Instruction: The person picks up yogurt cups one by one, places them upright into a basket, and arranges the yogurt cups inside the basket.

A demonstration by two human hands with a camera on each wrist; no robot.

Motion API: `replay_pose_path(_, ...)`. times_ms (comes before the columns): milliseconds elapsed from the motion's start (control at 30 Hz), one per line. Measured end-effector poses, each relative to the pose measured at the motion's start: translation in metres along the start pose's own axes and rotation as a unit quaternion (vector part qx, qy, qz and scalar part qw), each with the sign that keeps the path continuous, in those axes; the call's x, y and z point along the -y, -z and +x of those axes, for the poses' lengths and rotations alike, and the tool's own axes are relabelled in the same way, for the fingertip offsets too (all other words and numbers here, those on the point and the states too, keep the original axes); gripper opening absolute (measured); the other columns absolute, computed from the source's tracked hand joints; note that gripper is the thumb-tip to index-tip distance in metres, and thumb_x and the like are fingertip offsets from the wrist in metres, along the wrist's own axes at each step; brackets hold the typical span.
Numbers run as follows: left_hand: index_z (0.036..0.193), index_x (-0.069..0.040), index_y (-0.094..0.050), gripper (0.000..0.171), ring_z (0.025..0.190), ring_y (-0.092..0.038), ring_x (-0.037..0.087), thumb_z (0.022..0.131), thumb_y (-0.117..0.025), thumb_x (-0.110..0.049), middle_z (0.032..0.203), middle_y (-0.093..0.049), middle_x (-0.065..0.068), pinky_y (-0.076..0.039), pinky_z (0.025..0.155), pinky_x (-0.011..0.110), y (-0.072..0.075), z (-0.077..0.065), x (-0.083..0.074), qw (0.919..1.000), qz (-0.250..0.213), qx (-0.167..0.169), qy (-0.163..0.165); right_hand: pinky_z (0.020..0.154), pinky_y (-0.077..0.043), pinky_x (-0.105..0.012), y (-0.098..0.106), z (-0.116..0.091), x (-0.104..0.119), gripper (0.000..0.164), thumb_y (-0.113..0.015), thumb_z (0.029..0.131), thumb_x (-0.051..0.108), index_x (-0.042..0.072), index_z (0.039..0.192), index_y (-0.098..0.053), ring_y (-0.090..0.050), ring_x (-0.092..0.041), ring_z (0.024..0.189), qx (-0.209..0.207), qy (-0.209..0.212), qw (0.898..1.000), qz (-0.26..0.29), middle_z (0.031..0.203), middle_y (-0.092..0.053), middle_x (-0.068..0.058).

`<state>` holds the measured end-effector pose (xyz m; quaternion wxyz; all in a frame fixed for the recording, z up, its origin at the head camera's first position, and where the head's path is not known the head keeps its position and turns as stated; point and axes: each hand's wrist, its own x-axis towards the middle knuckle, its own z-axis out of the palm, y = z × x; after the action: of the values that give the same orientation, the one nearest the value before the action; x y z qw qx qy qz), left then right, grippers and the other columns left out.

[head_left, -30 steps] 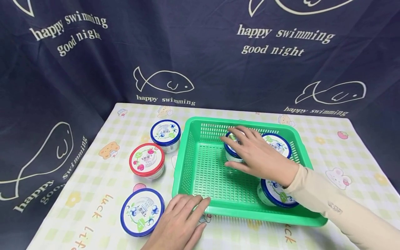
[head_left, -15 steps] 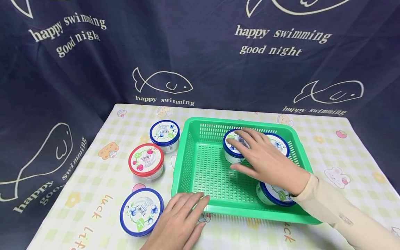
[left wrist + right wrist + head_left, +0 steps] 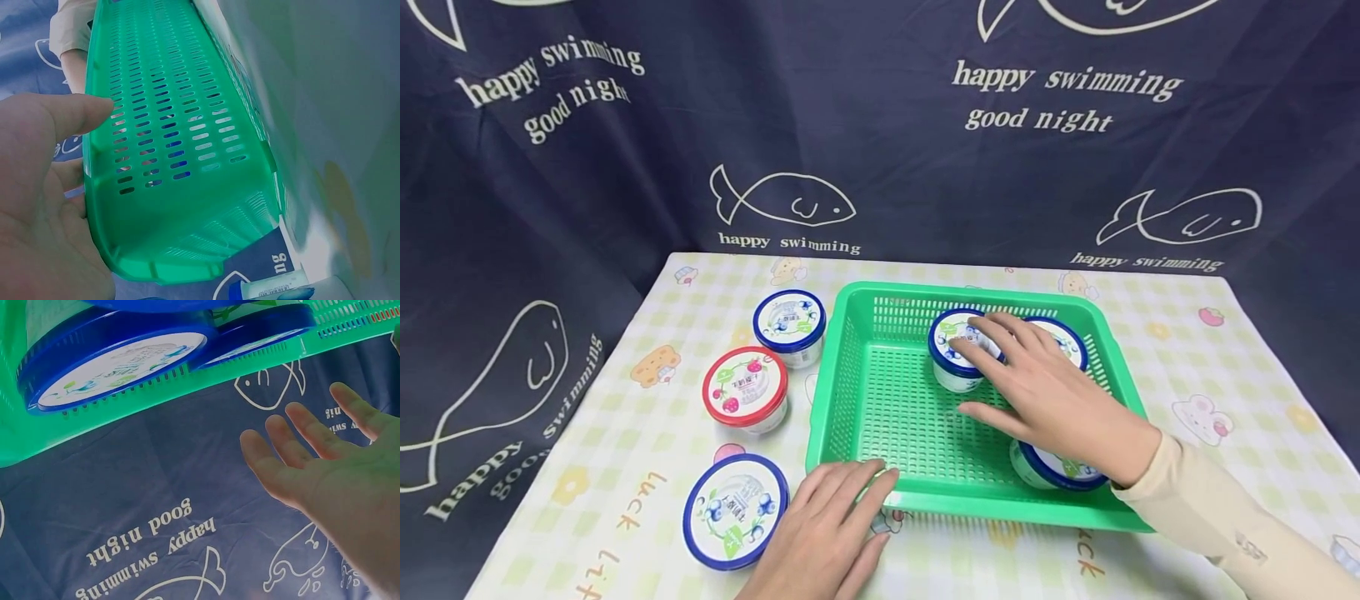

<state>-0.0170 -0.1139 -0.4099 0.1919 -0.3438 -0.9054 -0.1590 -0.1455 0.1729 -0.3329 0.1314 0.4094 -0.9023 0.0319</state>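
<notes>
My right hand [image 3: 1045, 392] hovers spread over the green plastic basket [image 3: 823, 400], its fingertips over a blue-lidded tub [image 3: 951, 354] with blueberries on its label. The thumb stands apart from that tub. Two more blue-lidded tubs are in the basket: one behind the hand [image 3: 1063, 337], one under the wrist [image 3: 1060, 471]; my hand and arm partly hide both. In the right wrist view, the fingers are spread and hold nothing. My left hand [image 3: 831, 525] rests with its fingers on the basket's near-left rim; the left wrist view shows the thumb at the basket's side wall [image 3: 162, 206].
Left of the basket stand a blue-lidded tub [image 3: 790, 325], a red-lidded tub [image 3: 747, 387] with raspberries on it, and a larger-looking blue-lidded tub [image 3: 733, 512] close beside the left hand. A checked cloth [image 3: 647, 433] covers the table. A dark blue curtain [image 3: 910, 167] hangs behind.
My right hand has drawn back slightly to the right and nearer, with its fingers off most of the blue-lidded tub, which now shows more. My left hand has stayed at the rim.
</notes>
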Motion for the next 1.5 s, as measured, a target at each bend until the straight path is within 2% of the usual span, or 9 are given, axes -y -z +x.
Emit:
replay_pose_path(300,0.143,-0.010,-0.051,0.050,0.127,-0.050,0.019,0.106,-0.034,-0.040,0.137,-0.056,0.004,-0.028,0.110,0.037,0.000,0.000,0.000,0.9999,0.001,-0.011,-0.003,0.108,-0.032,-0.061,0.009,0.000,0.001,0.073,-0.063,0.090,0.056,0.013,0.147,-0.047,-0.034,-0.040,0.140,-0.002,0.000,1.000,-0.013,0.149,-0.042,-0.019)
replay_pose_path(433,0.142,-0.010,-0.052,0.049,0.127,-0.050,0.019,0.105,-0.036,-0.039,0.137,-0.056,0.004,-0.028,0.110,0.036,0.000,0.000,-0.001,0.9999,-0.003,-0.010,-0.002,0.107,-0.032,-0.061,0.014,-0.005,0.002,0.073,-0.058,0.093,0.059,0.013,0.148,-0.048,-0.033,-0.041,0.140,-0.004,-0.003,1.000,-0.014,0.148,-0.042,-0.020)
replay_pose_path(567,0.144,-0.010,-0.050,0.049,0.127,-0.050,0.019,0.105,-0.038,-0.038,0.137,-0.056,0.005,-0.026,0.110,0.036,0.000,0.000,0.000,0.9999,-0.002,-0.009,-0.005,0.108,-0.029,-0.060,0.016,-0.012,0.002,0.071,-0.060,0.092,0.057,0.012,0.146,-0.049,-0.033,-0.042,0.139,-0.012,-0.005,1.000,-0.014,0.148,-0.043,-0.020)
replay_pose_path(667,0.145,-0.010,-0.049,0.049,0.127,-0.050,0.019,0.104,-0.043,-0.037,0.138,-0.056,0.005,-0.025,0.110,0.036,0.001,0.000,0.000,0.9999,-0.003,-0.007,-0.007,0.108,-0.028,-0.060,0.016,-0.015,0.002,0.070,-0.064,0.089,0.054,0.011,0.144,-0.051,-0.035,-0.043,0.136,-0.019,-0.006,1.000,-0.012,0.147,-0.043,-0.020)
replay_pose_path(800,0.145,-0.010,-0.048,0.053,0.127,-0.050,0.019,0.098,-0.056,-0.033,0.138,-0.055,0.005,-0.025,0.110,0.036,0.002,0.000,0.000,0.9999,-0.008,-0.006,-0.007,0.108,-0.027,-0.060,0.017,-0.019,0.002,0.070,-0.060,0.091,0.055,0.011,0.144,-0.051,-0.036,-0.043,0.135,-0.025,-0.009,1.000,-0.008,0.146,-0.043,-0.021)
replay_pose_path(867,0.145,-0.011,-0.048,0.054,0.127,-0.050,0.019,0.097,-0.058,-0.033,0.138,-0.055,0.004,-0.025,0.110,0.036,0.001,0.000,0.000,0.9999,-0.008,-0.005,-0.008,0.107,-0.028,-0.060,0.019,-0.021,0.002,0.071,-0.060,0.091,0.055,0.010,0.145,-0.050,-0.036,-0.043,0.136,-0.028,-0.013,1.000,-0.003,0.147,-0.043,-0.021)
replay_pose_path(1233,0.145,-0.011,-0.048,0.051,0.126,-0.050,0.018,0.099,-0.052,-0.034,0.136,-0.056,0.004,-0.026,0.109,0.036,0.001,-0.001,0.000,0.9998,-0.016,-0.009,-0.006,0.107,-0.029,-0.062,0.028,-0.028,-0.001,0.072,-0.055,0.093,0.057,0.009,0.146,-0.048,-0.035,-0.043,0.138,-0.047,-0.027,0.998,0.010,0.149,-0.042,-0.020)
replay_pose_path(1500,0.146,-0.012,-0.047,0.053,0.126,-0.050,0.018,0.098,-0.055,-0.033,0.137,-0.055,0.003,-0.026,0.109,0.036,0.001,-0.001,0.000,0.9999,-0.015,-0.005,-0.003,0.105,-0.031,-0.062,0.035,-0.036,-0.001,0.072,-0.050,0.095,0.060,0.011,0.147,-0.048,-0.034,-0.040,0.139,-0.065,-0.046,0.996,0.026,0.148,-0.042,-0.018)
